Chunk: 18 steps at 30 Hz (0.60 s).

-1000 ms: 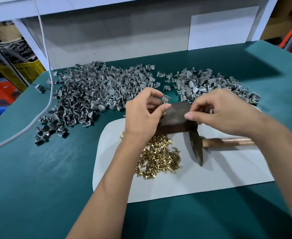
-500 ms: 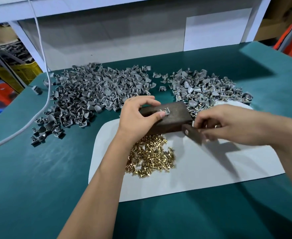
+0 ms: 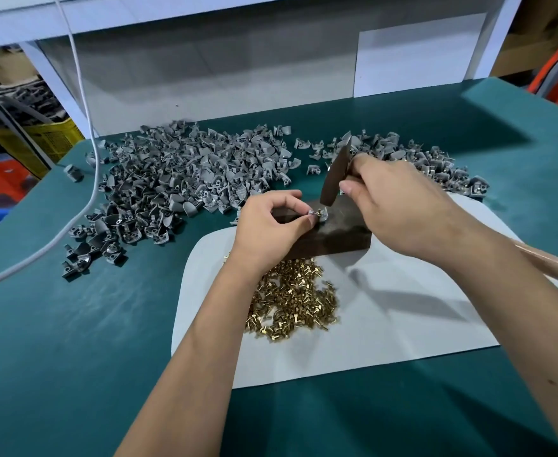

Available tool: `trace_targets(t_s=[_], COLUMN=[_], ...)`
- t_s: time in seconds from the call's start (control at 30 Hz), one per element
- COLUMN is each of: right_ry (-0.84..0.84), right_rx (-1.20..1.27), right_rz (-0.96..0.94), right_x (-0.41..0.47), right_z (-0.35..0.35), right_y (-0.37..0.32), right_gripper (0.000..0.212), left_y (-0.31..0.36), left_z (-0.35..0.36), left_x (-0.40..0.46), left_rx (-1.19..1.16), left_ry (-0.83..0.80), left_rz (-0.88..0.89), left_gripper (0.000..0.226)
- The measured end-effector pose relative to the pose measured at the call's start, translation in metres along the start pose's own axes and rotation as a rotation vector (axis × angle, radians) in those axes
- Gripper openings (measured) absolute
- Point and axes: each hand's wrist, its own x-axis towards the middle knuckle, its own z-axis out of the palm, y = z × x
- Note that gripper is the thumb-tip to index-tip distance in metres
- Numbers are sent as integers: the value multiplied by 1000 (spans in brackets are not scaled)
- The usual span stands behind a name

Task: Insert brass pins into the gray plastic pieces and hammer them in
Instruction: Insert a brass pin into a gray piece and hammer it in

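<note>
One gray plastic piece point(image 3: 321, 215) sat on top of the dark block point(image 3: 337, 230) at the middle of the frame, with a brass pin point(image 3: 317, 212) standing in it but not yet driven home, as far as I could judge. My left hand point(image 3: 272, 225) pinched that piece by finger and thumb to steady it on the block. My right hand point(image 3: 399, 206) was curled round the hammer point(image 3: 335, 179) close under its head, the dark head raised just above the pin and its pale wooden handle running off toward the right edge of the frame.

Most of the work looked to be ahead of me. A large heap of gray pieces point(image 3: 178, 183) spread across the green worktop point(image 3: 73, 357) in the upper left of the frame, and I could not tell from there whether any carried pins. A smaller heap point(image 3: 412, 159) lay at the upper right, behind my right hand; a few glints of brass showed in it, so I took that for the finished lot, though I could not be sure. A good pile of loose brass pins point(image 3: 294, 301) lay on the white sheet point(image 3: 403, 324) just below the block, near my left wrist.

The stroke on this pin was the step in hand; after it, many pieces remained.
</note>
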Motion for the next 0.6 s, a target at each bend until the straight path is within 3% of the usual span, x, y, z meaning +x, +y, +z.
trace_targets(t_s=[0.13,0.3,0.37,0.47,0.6], right_ry=[210,-96,-19,232,-37], right_rx=[67,-130,-127,52,-147], right_rz=[1,57,49,-1,13], right_x=[-1,0,4,2,-1], right_z=[-1,-1,-8,-6,9], right_y=[-3,-1,2,-4,-12], right_gripper=[19,23,22,20,20], left_y=[0,0,0,1,1], left_z=[0,1,1,1,0], left_x=[0,0,0,0,-1], left_rx=[11,-14,-16,-15,-41], left_ry=[1,7,9,7,-3], left_rz=[-10,-21,-33,-37,-47], left_gripper=[13,13,11,10,13])
